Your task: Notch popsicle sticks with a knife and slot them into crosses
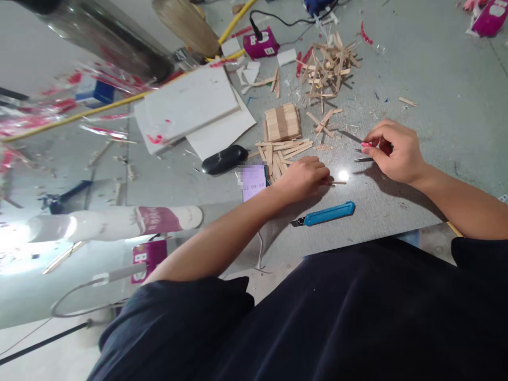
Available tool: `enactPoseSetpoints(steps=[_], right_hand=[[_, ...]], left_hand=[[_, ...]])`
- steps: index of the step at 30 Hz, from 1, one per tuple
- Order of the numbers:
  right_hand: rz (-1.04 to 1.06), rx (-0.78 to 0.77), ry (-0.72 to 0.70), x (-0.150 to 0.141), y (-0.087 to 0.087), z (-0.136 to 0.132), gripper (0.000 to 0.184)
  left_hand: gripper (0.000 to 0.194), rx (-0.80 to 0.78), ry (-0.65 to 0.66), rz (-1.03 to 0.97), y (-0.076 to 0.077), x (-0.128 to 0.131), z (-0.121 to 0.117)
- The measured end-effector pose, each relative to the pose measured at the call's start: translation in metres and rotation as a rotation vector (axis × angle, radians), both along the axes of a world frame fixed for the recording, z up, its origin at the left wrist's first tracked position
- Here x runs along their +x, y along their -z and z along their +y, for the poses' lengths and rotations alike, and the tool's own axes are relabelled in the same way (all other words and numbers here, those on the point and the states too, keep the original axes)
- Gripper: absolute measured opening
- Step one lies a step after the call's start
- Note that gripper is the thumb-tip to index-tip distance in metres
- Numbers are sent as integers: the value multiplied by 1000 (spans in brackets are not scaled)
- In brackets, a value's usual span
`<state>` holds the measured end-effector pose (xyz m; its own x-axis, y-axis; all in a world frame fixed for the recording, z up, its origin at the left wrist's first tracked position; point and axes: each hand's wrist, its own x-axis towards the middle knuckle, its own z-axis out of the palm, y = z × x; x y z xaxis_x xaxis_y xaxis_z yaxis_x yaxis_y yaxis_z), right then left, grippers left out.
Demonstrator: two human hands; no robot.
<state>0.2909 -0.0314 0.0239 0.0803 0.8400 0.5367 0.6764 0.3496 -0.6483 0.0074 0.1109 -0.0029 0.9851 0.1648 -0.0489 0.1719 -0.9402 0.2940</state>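
My left hand (304, 177) rests on the table, its fingers closed on a thin wooden craft stick (339, 183) whose end pokes out to the right. My right hand (397, 151) is closed in a pinch on a slim grey metal tool (351, 137) with a pink part at the fingertips. Dark narrow tips (363, 159) show just below it; I cannot tell whether they belong to the same tool. A blue utility knife (329, 213) lies in front of both hands, its blade pointing left. Loose craft sticks (278, 153) lie behind my left hand.
A banded bundle of craft sticks (282, 123) sits behind the loose ones, with a heap of sticks (329, 66) farther back. A black mouse (225, 160), a lit phone (254, 180), white boards (190, 106) and a white bottle-like thing (166, 224) are to the left.
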Motion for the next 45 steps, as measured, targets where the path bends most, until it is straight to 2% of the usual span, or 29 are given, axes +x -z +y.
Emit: enactPoseSetpoints(steps=[10, 18, 22, 25, 28, 32, 34, 39, 45], right_hand=[[24, 49, -34, 3, -1, 1, 7], [31, 19, -80, 6, 4, 2, 6], [24, 5, -73, 8, 6, 4, 7], [18, 1, -55, 9, 6, 5, 6], [7, 14, -38, 10, 5, 7, 7], [-22, 45, -31, 12, 4, 6, 8], [-37, 76, -35, 13, 4, 5, 9], [-67, 137, -49, 15, 1, 5, 9], [-67, 100, -9, 19, -1, 5, 8]], left_hand=[[18, 62, -148, -63, 16, 37, 58], [17, 141, -378, -69, 18, 62, 75], [18, 157, -456, -41, 14, 76, 84], [24, 160, -487, -12, 7, 78, 83], [27, 152, -487, 31, 1, 73, 68], [22, 97, -376, 110, -2, 70, 41], [21, 80, -344, 137, -1, 76, 35], [22, 105, -403, 147, -2, 100, 45], [26, 125, -504, 141, -4, 123, 54]])
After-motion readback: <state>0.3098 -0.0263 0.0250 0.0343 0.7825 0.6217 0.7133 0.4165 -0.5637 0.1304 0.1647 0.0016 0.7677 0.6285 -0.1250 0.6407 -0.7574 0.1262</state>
